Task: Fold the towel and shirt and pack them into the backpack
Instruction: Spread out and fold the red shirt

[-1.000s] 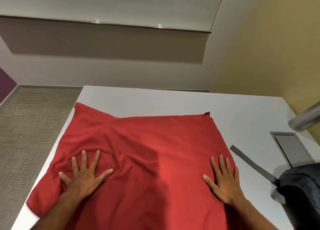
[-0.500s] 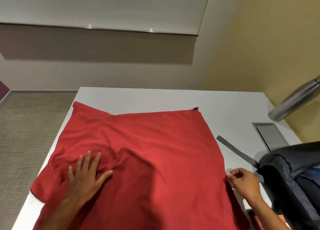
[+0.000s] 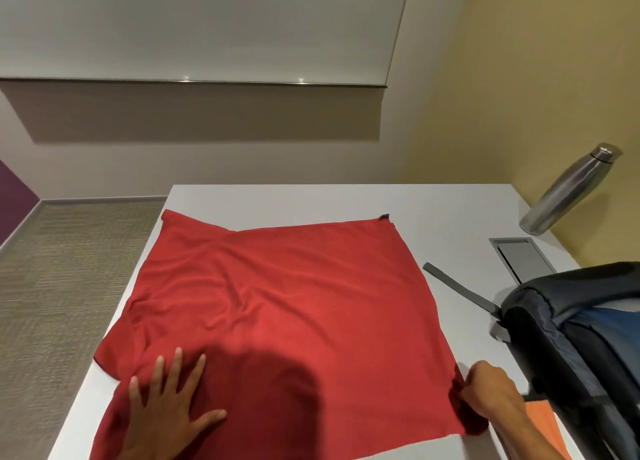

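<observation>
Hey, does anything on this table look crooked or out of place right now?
Yes. The red towel lies askew: its left part is rumpled and hangs over the table edge. Its right side lies flat.

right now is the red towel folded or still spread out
Spread: the towel lies open and wrinkled on the table, left hand flat on it, right hand pinching its edge.

White table (image 3: 311, 203) bears a red towel (image 3: 294, 303) spread across it, wrinkled at left. To the right: dark backpack (image 3: 581, 338) with grey strap (image 3: 460, 288), steel bottle (image 3: 568, 192), recessed panel (image 3: 523, 255), orange item (image 3: 545, 425).
</observation>
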### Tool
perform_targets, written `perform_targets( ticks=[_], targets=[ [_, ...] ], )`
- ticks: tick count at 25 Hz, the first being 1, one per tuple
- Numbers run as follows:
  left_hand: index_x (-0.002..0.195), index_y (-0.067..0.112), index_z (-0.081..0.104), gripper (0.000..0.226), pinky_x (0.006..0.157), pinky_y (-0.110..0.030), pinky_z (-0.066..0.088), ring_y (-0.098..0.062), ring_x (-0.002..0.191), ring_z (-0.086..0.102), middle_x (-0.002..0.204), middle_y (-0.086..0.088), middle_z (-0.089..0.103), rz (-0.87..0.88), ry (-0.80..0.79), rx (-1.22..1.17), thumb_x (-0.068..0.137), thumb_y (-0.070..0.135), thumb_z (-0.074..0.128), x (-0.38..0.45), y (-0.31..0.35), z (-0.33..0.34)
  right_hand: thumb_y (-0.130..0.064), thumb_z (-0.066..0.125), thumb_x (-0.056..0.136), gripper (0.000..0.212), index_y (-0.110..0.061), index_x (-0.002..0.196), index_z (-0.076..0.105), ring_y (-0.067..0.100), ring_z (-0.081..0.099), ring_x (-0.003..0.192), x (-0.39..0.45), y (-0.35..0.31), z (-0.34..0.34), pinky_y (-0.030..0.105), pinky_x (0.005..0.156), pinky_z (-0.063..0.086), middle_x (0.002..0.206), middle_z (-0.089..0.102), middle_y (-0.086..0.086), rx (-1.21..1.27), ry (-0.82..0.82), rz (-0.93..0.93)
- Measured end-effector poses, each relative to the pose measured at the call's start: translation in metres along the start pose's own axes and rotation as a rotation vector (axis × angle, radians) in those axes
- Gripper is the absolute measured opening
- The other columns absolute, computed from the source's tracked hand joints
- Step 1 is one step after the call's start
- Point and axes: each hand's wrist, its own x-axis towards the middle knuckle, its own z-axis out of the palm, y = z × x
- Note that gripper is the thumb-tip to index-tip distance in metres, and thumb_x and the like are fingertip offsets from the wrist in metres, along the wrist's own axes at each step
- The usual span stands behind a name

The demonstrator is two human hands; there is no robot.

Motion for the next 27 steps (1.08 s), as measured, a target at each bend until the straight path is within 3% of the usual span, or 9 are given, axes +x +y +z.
perform_targets(
  ticks=[5, 8, 9, 11, 12, 13, 15, 19, 27],
  targets=[
    [0.137, 0.037, 0.047, 0.104, 0.095, -0.064, 0.035, -0.036, 0.131, 0.038, 0.145, -0.014, 0.047, -0.016, -0.047, 0.036, 0.058, 0.101, 0.028, -0.007, -0.023, 0.004, -0.025, 0.058, 0.082, 0.017, -0.022, 0.085, 0.041, 0.020, 0.050, 0.078, -0.020, 0.004, -0.012, 0.027, 0.065, 0.041, 0.087, 0.048, -0.002, -0.137, 0.085, -0.046],
    [0.140, 0.035, 0.046, 0.102, 0.094, -0.065, 0.035, -0.037, 0.133, 0.036, 0.150, -0.013, 0.042, 0.016, -0.054, 0.055, 0.063, 0.099, 0.026, -0.021, -0.018, 0.004, -0.034, 0.056, 0.085, 0.013, -0.026, 0.083, 0.046, 0.023, 0.058, 0.076, -0.024, 0.006, 0.012, 0.032, 0.060, 0.041, 0.083, 0.048, -0.005, 0.010, 0.259, -0.381],
    [0.141, 0.034, 0.045, 0.102, 0.093, -0.066, 0.037, -0.037, 0.133, 0.037, 0.154, -0.012, 0.036, 0.042, -0.057, 0.047, 0.064, 0.098, 0.028, -0.029, -0.015, 0.007, -0.041, 0.052, 0.087, 0.014, -0.027, 0.091, 0.054, 0.025, 0.061, 0.083, -0.028, 0.006, 0.023, 0.034, 0.065, 0.046, 0.087, 0.055, -0.005, 0.057, 0.263, -0.508],
    [0.146, 0.038, 0.036, 0.105, 0.092, -0.066, 0.036, -0.035, 0.133, 0.037, 0.164, -0.003, 0.014, 0.091, -0.057, 0.021, 0.061, 0.099, 0.032, -0.048, -0.009, 0.018, -0.054, 0.045, 0.092, 0.051, -0.030, 0.137, 0.050, 0.024, 0.051, 0.127, -0.031, 0.005, 0.053, 0.043, 0.098, 0.046, 0.138, 0.054, -0.001, 0.031, 0.152, -0.623],
    [0.148, 0.041, 0.031, 0.107, 0.092, -0.066, 0.035, -0.034, 0.133, 0.037, 0.166, 0.002, 0.004, 0.104, -0.056, 0.001, 0.058, 0.099, 0.034, -0.058, -0.007, 0.025, -0.062, 0.038, 0.093, 0.068, -0.033, 0.152, 0.024, 0.021, 0.026, 0.145, -0.034, 0.004, 0.066, 0.046, 0.114, 0.029, 0.158, 0.023, -0.003, -0.013, 0.097, -0.600],
    [0.148, 0.044, 0.029, 0.109, 0.092, -0.067, 0.034, -0.033, 0.133, 0.037, 0.165, 0.005, 0.001, 0.099, -0.055, -0.017, 0.055, 0.100, 0.036, -0.067, -0.006, 0.031, -0.072, 0.025, 0.090, 0.076, -0.039, 0.152, -0.003, 0.018, 0.001, 0.149, -0.038, 0.004, 0.076, 0.046, 0.119, 0.010, 0.159, -0.007, -0.005, -0.080, 0.055, -0.577],
    [0.145, 0.045, 0.032, 0.111, 0.091, -0.070, 0.033, -0.034, 0.132, 0.040, 0.165, 0.001, 0.012, 0.030, -0.057, -0.061, 0.050, 0.102, 0.038, -0.080, -0.008, 0.041, -0.085, -0.008, 0.074, 0.080, -0.045, 0.141, -0.031, 0.019, -0.022, 0.146, -0.043, 0.007, 0.093, 0.046, 0.117, -0.011, 0.153, -0.032, -0.004, -0.142, 0.040, -0.542],
    [0.150, 0.044, 0.023, 0.118, 0.088, -0.072, 0.037, -0.042, 0.128, 0.047, 0.155, -0.008, 0.033, -0.135, -0.034, -0.126, 0.049, 0.104, 0.030, -0.094, -0.024, 0.053, -0.084, -0.031, 0.055, 0.100, -0.036, 0.143, -0.031, 0.024, -0.028, 0.145, -0.047, 0.006, 0.099, 0.049, 0.117, -0.015, 0.153, -0.036, 0.000, -0.162, -0.020, -0.485],
    [0.153, 0.037, 0.026, 0.116, 0.089, -0.073, 0.038, -0.041, 0.136, 0.040, 0.158, -0.010, 0.031, -0.107, 0.000, -0.044, 0.057, 0.102, 0.031, -0.101, -0.044, 0.055, -0.087, -0.028, 0.054, 0.103, -0.036, 0.144, -0.029, 0.025, -0.027, 0.145, -0.060, 0.005, 0.101, 0.051, 0.117, -0.013, 0.152, -0.036, 0.000, -0.159, -0.042, -0.496]
  ],
)
